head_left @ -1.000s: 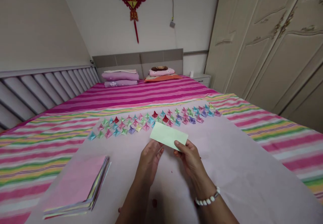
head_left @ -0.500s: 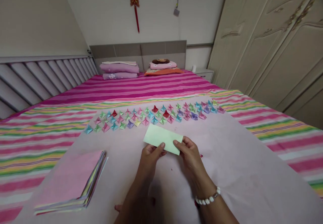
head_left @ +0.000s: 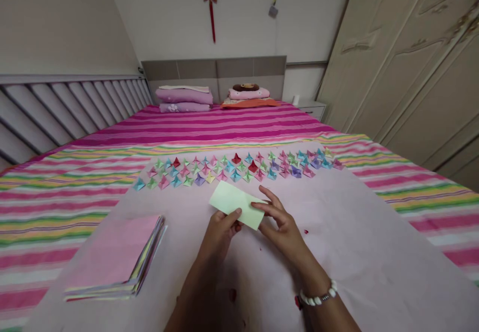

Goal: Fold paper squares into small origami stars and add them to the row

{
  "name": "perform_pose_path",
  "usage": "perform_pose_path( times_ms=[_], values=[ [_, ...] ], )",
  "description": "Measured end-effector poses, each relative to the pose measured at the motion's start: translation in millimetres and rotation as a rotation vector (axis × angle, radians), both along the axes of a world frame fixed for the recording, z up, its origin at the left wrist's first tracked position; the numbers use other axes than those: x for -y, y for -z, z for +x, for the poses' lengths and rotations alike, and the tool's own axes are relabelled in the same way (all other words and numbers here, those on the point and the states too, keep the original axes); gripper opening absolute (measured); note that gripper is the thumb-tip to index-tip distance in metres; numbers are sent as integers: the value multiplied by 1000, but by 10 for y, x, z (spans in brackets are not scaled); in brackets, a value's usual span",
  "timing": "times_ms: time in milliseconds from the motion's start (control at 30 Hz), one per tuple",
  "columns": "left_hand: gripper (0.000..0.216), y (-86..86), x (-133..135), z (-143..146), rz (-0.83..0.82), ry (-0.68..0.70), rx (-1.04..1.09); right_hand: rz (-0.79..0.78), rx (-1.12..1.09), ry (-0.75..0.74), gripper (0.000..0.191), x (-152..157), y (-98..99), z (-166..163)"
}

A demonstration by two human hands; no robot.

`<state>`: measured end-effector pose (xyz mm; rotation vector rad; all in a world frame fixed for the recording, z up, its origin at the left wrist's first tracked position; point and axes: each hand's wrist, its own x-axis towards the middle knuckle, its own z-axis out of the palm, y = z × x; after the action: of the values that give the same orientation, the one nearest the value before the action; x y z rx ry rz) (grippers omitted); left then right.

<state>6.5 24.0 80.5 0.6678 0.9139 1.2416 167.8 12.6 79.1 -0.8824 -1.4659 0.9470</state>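
Note:
A light green sheet of paper [head_left: 232, 201], folded to an oblong, is held above the pale board or cloth. My left hand [head_left: 221, 229] pinches its lower left edge, thumb on top and fingers beneath. Its right end meets my right hand [head_left: 281, 222], whose fingers are spread; one fingertip rests on the paper's upper face. The right thumb is partly hidden beneath the paper. Beyond the hands stand rows of small folded paper shapes [head_left: 235, 175] in blue, green, pink, red, purple and yellow.
A stack of coloured paper [head_left: 116, 254], pink on top, lies left of my hands. Small red scraps [head_left: 306, 231] dot the pale surface [head_left: 366, 252]. Around it spreads a striped bedcover [head_left: 419, 204]; folded bedding [head_left: 185, 97] sits by the headboard, and a wardrobe [head_left: 404, 72] stands at right.
My right hand has loosened its pinch on the green paper's right end and spread its fingers. The left hand keeps its hold. The view has shifted slightly.

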Motion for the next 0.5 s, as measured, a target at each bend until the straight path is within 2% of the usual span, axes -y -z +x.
perform_pose_path(
  times_ms=[100, 200, 300, 400, 500],
  values=[
    [33, -8, 20, 16, -6, 38, -47, -34, -8, 19, 21, 8, -1, -37],
    [36, -59, 49, 39, 9, 23, -191, -85, -52, 44, 8, -6, 13, -43],
    [39, -103, 68, 65, 82, -3, -301, -116, -78, 75, 13, -19, 13, -38],
    [40, -98, 70, 94, 189, 30, -266, -139, -120, 67, 21, -18, -5, -48],
    [37, -54, 64, 112, 218, 44, -240, -166, -141, 55, 26, -12, -13, -68]
  ],
)
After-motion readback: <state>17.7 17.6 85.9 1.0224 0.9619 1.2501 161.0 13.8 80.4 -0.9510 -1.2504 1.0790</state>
